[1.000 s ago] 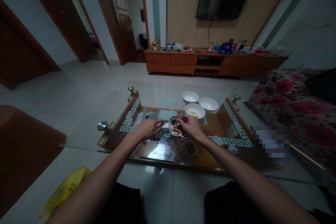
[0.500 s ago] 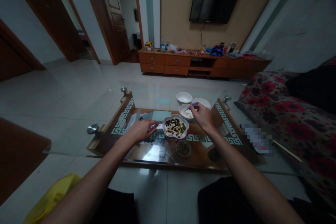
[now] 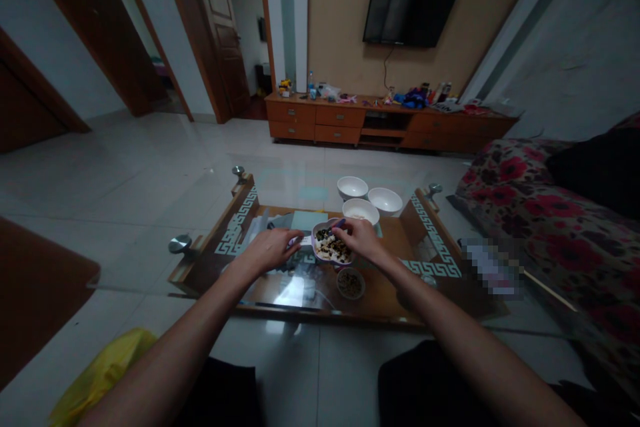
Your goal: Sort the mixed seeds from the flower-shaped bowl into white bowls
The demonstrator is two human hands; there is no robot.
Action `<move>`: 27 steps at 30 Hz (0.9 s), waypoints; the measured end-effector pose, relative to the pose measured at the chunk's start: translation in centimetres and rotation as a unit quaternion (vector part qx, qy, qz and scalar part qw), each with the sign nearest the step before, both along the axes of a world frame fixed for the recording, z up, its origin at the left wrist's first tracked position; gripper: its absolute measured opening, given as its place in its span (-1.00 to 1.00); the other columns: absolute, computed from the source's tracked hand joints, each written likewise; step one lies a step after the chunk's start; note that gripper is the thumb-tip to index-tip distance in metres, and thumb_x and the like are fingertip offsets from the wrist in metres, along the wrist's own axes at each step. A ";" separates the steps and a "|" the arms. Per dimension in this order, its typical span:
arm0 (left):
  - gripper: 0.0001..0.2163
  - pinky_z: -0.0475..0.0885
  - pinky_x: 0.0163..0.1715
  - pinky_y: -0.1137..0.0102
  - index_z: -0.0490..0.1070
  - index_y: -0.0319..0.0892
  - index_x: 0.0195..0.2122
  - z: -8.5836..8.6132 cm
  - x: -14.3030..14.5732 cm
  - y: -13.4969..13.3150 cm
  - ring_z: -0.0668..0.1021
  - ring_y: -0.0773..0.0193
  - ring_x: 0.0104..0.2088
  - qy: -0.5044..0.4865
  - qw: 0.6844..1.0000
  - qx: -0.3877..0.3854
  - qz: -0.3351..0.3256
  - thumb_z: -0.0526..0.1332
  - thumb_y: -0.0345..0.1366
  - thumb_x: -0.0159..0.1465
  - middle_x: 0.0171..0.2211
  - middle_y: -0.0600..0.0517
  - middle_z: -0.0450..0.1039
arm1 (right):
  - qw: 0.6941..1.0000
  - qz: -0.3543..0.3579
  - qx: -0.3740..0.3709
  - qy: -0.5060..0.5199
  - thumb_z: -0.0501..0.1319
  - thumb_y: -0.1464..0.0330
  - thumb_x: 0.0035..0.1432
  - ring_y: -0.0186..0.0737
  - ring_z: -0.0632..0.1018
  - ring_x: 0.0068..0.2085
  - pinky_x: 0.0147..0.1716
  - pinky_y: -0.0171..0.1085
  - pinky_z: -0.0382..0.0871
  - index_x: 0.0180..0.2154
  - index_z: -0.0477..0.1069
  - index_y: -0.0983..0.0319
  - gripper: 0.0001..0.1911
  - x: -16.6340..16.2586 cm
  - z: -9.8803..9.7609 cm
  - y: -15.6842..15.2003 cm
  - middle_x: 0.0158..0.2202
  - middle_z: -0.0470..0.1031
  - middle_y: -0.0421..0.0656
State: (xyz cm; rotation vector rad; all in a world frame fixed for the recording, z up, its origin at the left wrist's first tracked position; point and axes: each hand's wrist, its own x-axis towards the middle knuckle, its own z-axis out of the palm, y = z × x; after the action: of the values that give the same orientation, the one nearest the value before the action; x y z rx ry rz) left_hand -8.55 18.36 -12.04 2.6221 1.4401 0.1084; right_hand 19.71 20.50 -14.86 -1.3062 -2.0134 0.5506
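Observation:
My right hand (image 3: pixel 361 240) is closed on a small purple spoon (image 3: pixel 339 223) and hovers over a pale scalloped dish (image 3: pixel 327 250) of mixed dark and white pieces on the glass table (image 3: pixel 280 180). My left hand (image 3: pixel 273 248) rests curled at the dish's left side, fingers by its edge on something I cannot make out. A small round bowl (image 3: pixel 350 283) of dark bits sits just in front of the dish. Three white bowls stand behind: the nearest one (image 3: pixel 361 210), a far-left one (image 3: pixel 352 187) and a right one (image 3: pixel 385 200).
A floral sofa (image 3: pixel 560 213) lies to the right. A wooden TV cabinet (image 3: pixel 385 123) with clutter stands under a wall-mounted TV (image 3: pixel 411 8). A yellow bag (image 3: pixel 100 373) lies on the floor at lower left, and papers (image 3: pixel 280 223) lie under the glass.
My right hand with the spoon has come back from the nearest white bowl to the mixed dish. My left hand has stayed by the dish.

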 end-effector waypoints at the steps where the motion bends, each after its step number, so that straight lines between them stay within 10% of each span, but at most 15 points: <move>1: -0.62 0.51 -0.16 0.25 0.54 -0.08 0.20 0.0 0.0 0.0 0.67 0.01 -0.13 0.001 1.000 -0.003 0.003 0.08 -0.10 0.52 -0.07 -0.17 0.68 | 1.000 -0.001 -0.005 0.002 0.29 0.26 0.34 -0.12 0.68 -0.24 -0.22 -0.23 0.44 -0.15 0.68 0.17 -0.79 -0.3 -0.3 0.0 -0.22 0.73 -0.10; 27: -0.63 0.52 -0.10 0.20 0.51 -0.09 0.24 0.5 0.3 -0.2 0.66 -0.03 -0.07 0.010 1.000 -0.023 0.004 0.11 -0.14 0.52 -0.03 -0.19 0.66 | 0.998 -0.043 0.028 -0.029 0.30 0.27 0.33 -0.10 0.65 -0.27 -0.24 -0.20 0.41 -0.20 0.70 0.17 -0.81 -0.5 -0.2 0.1 -0.27 0.71 -0.08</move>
State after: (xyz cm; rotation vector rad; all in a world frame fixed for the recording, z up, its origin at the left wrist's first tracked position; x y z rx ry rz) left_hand -8.28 18.18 -11.55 2.5885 1.4418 0.0489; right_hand 19.18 20.60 -15.04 -1.3829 -1.9937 0.4174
